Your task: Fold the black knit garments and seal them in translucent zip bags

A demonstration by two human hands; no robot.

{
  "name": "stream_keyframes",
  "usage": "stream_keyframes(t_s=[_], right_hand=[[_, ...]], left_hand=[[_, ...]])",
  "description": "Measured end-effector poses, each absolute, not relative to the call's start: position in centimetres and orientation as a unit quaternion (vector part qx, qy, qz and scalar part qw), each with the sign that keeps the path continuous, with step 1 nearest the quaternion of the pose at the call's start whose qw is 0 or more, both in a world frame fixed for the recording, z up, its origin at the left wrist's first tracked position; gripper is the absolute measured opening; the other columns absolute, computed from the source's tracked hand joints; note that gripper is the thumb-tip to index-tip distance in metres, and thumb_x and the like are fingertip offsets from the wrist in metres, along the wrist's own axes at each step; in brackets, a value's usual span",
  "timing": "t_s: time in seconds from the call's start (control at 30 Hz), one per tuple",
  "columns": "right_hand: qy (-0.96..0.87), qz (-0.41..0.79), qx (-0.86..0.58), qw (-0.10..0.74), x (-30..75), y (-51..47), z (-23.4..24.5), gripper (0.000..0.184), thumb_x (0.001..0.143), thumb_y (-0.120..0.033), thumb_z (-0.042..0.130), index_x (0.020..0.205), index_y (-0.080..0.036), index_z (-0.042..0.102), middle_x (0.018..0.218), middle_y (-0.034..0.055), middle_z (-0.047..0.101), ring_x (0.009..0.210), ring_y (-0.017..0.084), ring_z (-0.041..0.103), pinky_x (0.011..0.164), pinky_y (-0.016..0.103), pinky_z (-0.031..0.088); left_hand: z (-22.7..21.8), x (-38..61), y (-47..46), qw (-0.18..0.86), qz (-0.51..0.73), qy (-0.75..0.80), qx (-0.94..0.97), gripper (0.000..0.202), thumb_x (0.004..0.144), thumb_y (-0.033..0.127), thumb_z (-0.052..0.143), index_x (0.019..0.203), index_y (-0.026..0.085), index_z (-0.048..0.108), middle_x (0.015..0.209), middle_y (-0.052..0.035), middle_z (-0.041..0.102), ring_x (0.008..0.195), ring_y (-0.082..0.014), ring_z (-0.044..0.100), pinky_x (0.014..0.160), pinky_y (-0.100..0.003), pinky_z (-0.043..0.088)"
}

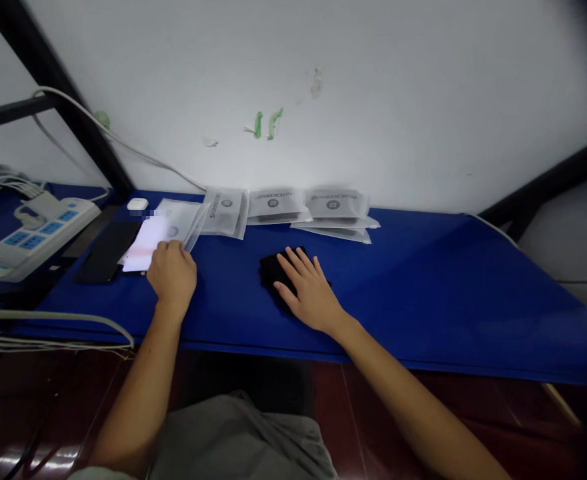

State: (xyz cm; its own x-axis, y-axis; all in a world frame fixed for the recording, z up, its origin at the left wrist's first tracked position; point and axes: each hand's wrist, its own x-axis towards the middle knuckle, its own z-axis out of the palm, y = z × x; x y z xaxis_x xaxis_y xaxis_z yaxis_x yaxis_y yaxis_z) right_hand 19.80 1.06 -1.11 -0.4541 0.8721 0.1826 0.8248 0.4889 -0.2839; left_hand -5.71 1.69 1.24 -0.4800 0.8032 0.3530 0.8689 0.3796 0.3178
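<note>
Several frosted plastic pouches (275, 205); right hand (309, 292) spread flat on matte black bundle (270, 269); left hand (173, 272) curled, grip unclear.

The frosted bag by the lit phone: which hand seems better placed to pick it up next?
The left, I'd judge. The left hand is right by the frosted bag and the lit phone; the right hand lies spread on the black item, farther away.

Right fingers (288, 269) on black item (269, 271), bags (276, 205)
</note>
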Motion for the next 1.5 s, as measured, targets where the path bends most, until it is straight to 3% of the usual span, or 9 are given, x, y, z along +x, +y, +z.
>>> stream_keyframes(t_s=[0.23,0.57,0.8,0.93,1.17,1.5], right_hand=[[-0.851,0.064,-0.498,0.155,19.9,0.8,-1.3,0.058,0.096,-0.047,0.034,0.146,-0.018,0.035,0.154,0.0098,0.031,0.145,0.029,0.018,0.115,0.058,0.020],[-0.842,0.038,-0.511,0.169,20.9,-0.9,-1.5,0.056,0.096,-0.044,0.035,0.145,-0.016,0.037,0.150,0.0129,0.038,0.143,0.031,0.024,0.113,0.060,0.023],[-0.852,0.041,-0.484,0.194,21.4,-1.1,-1.1,0.057,0.096,-0.046,0.036,0.147,-0.021,0.033,0.152,0.0132,0.035,0.144,0.031,0.022,0.113,0.063,0.021],[-0.867,0.046,-0.464,0.179,21.9,-1.2,-1.0,0.057,0.095,-0.047,0.038,0.146,-0.019,0.036,0.150,0.0138,0.038,0.143,0.032,0.024,0.113,0.062,0.023],[-0.866,0.042,-0.464,0.180,22.0,-1.3,-1.4,0.058,0.095,-0.048,0.039,0.141,-0.013,0.042,0.149,0.0152,0.040,0.143,0.032,0.025,0.114,0.059,0.025],[-0.871,0.053,-0.452,0.184,22.2,-1.4,-1.2,0.061,0.093,-0.050,0.042,0.145,-0.019,0.037,0.150,0.0135,0.039,0.143,0.032,0.024,0.112,0.061,0.025]], left_hand=[[2.9,-2.6,-0.8,0.181,-0.341,-0.715,-0.583,0.024,0.091,0.018,0.044,0.100,0.016,0.065,0.099,-0.0113,0.064,0.093,-0.0271,0.057,0.077,-0.038,0.044],[-0.4,-0.6,-2.0,0.116,-0.152,-0.678,-0.710,0.020,0.088,0.014,0.043,0.089,0.015,0.063,0.091,-0.0101,0.063,0.090,-0.0276,0.056,0.071,-0.038,0.040],[0.2,0.1,-0.9,0.092,-0.138,-0.681,-0.713,0.023,0.087,0.011,0.042,0.099,0.014,0.061,0.097,-0.0137,0.062,0.093,-0.0311,0.056,0.074,-0.041,0.040],[0.4,0.3,-0.2,0.087,-0.125,-0.681,-0.716,0.026,0.085,0.006,0.040,0.094,0.015,0.063,0.092,-0.0126,0.064,0.090,-0.0299,0.058,0.073,-0.040,0.039],[0.4,0.2,0.0,0.146,-0.198,-0.701,-0.670,0.019,0.089,0.014,0.043,0.089,0.017,0.062,0.085,-0.0084,0.065,0.084,-0.0258,0.059,0.070,-0.036,0.037],[0.5,-0.6,0.2,0.180,-0.266,-0.649,-0.690,0.022,0.088,0.010,0.043,0.081,0.019,0.061,0.078,-0.0065,0.064,0.076,-0.0208,0.060,0.070,-0.033,0.042]])
